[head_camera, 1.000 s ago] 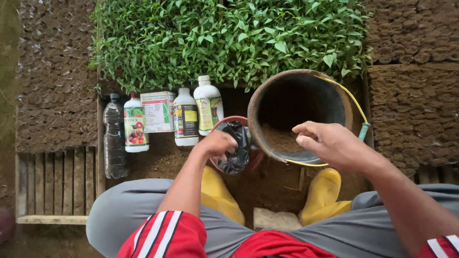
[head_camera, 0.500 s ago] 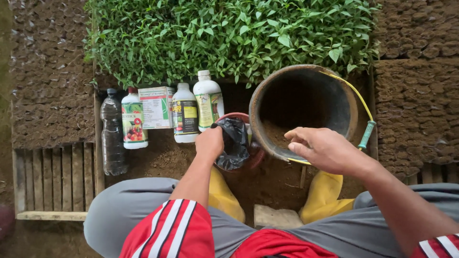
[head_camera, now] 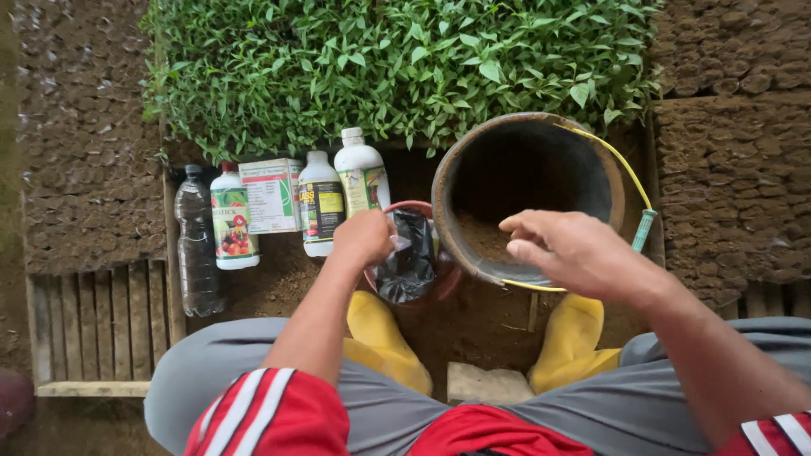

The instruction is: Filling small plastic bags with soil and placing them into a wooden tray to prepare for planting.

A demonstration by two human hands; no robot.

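Observation:
My left hand (head_camera: 365, 239) grips the rim of a small black plastic bag (head_camera: 408, 257) that sits in a reddish pot (head_camera: 441, 279) in front of my knees. My right hand (head_camera: 564, 251) hovers at the near rim of a tilted dark bucket (head_camera: 473, 169) with a yellow handle (head_camera: 627, 169), fingers loosely curled, nothing clearly in them. Brown soil (head_camera: 483, 241) lies at the bucket's bottom. My yellow boots (head_camera: 385, 341) rest on the ground below.
A row of bottles stands to the left: a dark bottle (head_camera: 198, 250), white labelled bottles (head_camera: 233, 218) (head_camera: 320, 203) (head_camera: 361, 180) and a small box (head_camera: 270, 195). Green seedlings (head_camera: 397, 63) fill the back. Soil-filled bags (head_camera: 735, 177) lie on the right, wooden slats (head_camera: 93, 325) on the left.
My right hand has drawn back slightly from the bucket's mouth toward its near rim. My left hand stays on the black bag.

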